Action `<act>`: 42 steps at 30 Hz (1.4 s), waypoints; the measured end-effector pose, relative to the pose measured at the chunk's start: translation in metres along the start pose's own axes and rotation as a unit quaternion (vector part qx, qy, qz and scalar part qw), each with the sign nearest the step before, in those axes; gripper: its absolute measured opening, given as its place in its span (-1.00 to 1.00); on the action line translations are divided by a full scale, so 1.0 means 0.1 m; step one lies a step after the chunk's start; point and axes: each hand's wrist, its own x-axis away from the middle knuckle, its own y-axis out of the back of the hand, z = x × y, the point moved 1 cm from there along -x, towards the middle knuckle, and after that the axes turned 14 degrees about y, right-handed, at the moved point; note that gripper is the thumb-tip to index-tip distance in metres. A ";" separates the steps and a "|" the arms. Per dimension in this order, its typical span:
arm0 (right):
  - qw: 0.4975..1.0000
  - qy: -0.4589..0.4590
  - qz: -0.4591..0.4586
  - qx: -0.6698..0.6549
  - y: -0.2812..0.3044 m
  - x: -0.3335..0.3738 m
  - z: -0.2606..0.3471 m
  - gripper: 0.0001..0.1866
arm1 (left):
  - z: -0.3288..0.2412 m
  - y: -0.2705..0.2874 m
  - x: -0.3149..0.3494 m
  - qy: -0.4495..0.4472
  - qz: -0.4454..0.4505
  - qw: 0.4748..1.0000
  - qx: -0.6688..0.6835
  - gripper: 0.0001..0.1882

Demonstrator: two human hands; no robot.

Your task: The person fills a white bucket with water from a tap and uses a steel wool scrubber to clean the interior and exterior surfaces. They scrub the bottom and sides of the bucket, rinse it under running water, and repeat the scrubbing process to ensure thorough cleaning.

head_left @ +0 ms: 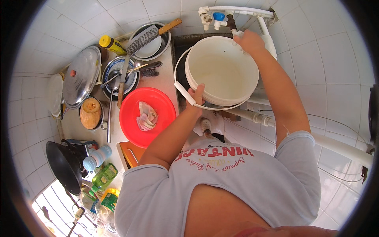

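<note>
A large white bucket (221,67) stands tilted over the dark sink, its inside facing me and its bottom slightly stained. My left hand (196,96) is closed on the near left rim, thumb on the side, next to the white grip of the hanging handle (184,93). At the far right rim, close under the taps, my right hand (250,41) has its fingers curled beside a small white part. Whether these fingers hold the rim or that fitting is not clear. A blue-handled tap (218,16) sits on the wall pipe just above.
To the left, a red basin (148,130) holds a crumpled pale cloth (147,116). Beyond it are bowls with utensils, a cleaver (144,39), a steel lid (82,77) and a black wok (63,168). White pipes (335,146) run along the right wall.
</note>
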 end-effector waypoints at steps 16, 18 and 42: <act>0.938 0.290 0.029 0.187 0.08 -0.08 -0.18 -0.46 | -0.04 0.04 -0.09 -0.002 -0.037 0.997 -0.072 -0.57; 0.914 0.343 0.015 0.216 0.07 -0.07 -0.23 -0.41 | -0.03 0.05 -0.11 0.000 -0.048 0.996 -0.076 -0.56; 0.902 0.326 -0.021 0.281 0.04 -0.15 -0.25 -0.58 | -0.08 -0.02 0.00 0.056 -0.020 0.996 0.073 -0.53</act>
